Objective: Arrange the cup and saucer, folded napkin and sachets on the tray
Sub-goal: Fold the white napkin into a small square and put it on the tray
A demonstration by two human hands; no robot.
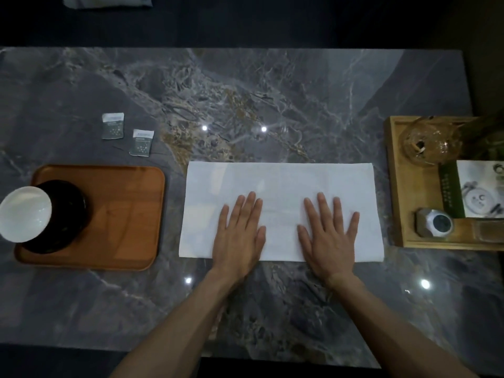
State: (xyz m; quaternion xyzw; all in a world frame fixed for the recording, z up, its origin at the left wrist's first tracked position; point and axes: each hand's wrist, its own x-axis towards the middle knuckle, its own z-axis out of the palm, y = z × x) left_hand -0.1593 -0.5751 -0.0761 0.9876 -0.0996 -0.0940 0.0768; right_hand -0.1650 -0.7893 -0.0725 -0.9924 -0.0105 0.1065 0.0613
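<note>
A white napkin (281,181) lies flat as a wide rectangle on the marble table, in the middle. My left hand (238,233) and my right hand (328,233) rest palm down on its near half, fingers spread, holding nothing. A brown wooden tray (122,214) sits to the left. On the tray's left end stands a dark saucer (68,214) with a white cup (24,214) on it. Two small grey sachets, one (113,126) and another (141,142), lie on the table just beyond the tray.
A light wooden box tray (395,186) stands at the right edge, holding a glass vessel (431,143), a printed card (474,192) and a small round metal object (433,222). The grey marble tabletop (245,91) stretches beyond the napkin. A pale object (106,1) lies at the top left.
</note>
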